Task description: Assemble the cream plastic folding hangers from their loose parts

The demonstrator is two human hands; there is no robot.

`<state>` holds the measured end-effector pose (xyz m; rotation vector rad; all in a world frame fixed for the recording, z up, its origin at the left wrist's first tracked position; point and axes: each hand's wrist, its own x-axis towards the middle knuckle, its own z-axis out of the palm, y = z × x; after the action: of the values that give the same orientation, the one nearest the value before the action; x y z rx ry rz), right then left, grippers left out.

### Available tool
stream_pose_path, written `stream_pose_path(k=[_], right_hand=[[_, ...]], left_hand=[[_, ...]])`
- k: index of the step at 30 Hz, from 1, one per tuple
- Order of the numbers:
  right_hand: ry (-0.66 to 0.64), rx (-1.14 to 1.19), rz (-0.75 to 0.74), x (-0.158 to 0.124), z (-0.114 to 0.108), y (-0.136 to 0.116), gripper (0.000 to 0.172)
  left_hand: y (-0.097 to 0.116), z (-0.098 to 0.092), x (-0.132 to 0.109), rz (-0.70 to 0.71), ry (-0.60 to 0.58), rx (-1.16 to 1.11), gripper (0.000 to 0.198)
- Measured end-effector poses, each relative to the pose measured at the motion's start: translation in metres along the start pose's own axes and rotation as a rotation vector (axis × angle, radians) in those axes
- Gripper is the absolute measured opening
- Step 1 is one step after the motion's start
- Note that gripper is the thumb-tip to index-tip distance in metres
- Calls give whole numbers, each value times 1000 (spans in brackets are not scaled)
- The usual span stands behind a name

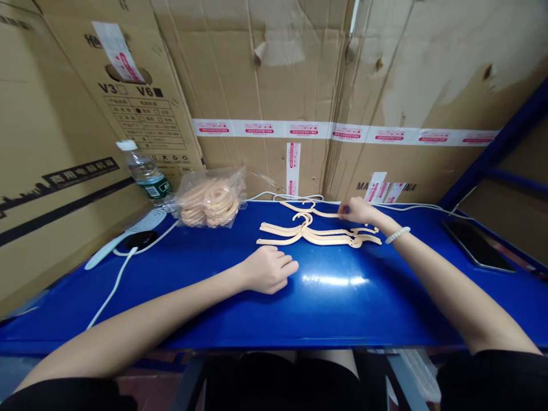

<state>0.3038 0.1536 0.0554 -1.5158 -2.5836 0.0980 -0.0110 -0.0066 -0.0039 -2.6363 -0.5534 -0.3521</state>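
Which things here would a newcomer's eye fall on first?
Probably the peach hangers mid-table, standing out against the blue tabletop, with the left hand in front. Behind them, the right hand touches another hanger. Further left sits a clear bag of peach pieces.

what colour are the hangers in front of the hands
The hangers are plain pale peach-beige, shown in the head view.

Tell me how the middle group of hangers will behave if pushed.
The hangers look thin, so probably light. They may slide easily on the glossy blue tabletop. Their hooks overlap, so they might catch on each other.
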Motion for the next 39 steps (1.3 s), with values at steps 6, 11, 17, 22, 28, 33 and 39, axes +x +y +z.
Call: stream_pose_path(k=[6, 11, 17, 22, 28, 33, 39], right_hand=[[106, 28, 13, -38, -35, 2, 2], [320, 59, 21, -73, -41, -4, 13], [447, 187, -179, -92, -10, -39, 16], [364, 267, -314, -99, 16, -65, 8], [264, 315, -394, -102, 27, -68, 5], [343, 394, -191, -94, 19, -32, 9], [448, 76, 27, -89, 11, 40, 19]], left_hand=[[0, -12, -10, -54, 171, 48, 9], [-19, -27, -18, -315, 411, -86, 13], [-27, -26, -18, -535, 500, -231, 39], [-19, -6, -19, -529, 345, -304, 44], [-13, 12, -23, -511, 294, -538, 32], [-10, 14, -23, -522, 264, -582, 40], [-9, 17, -24, -530, 264, -600, 46]])
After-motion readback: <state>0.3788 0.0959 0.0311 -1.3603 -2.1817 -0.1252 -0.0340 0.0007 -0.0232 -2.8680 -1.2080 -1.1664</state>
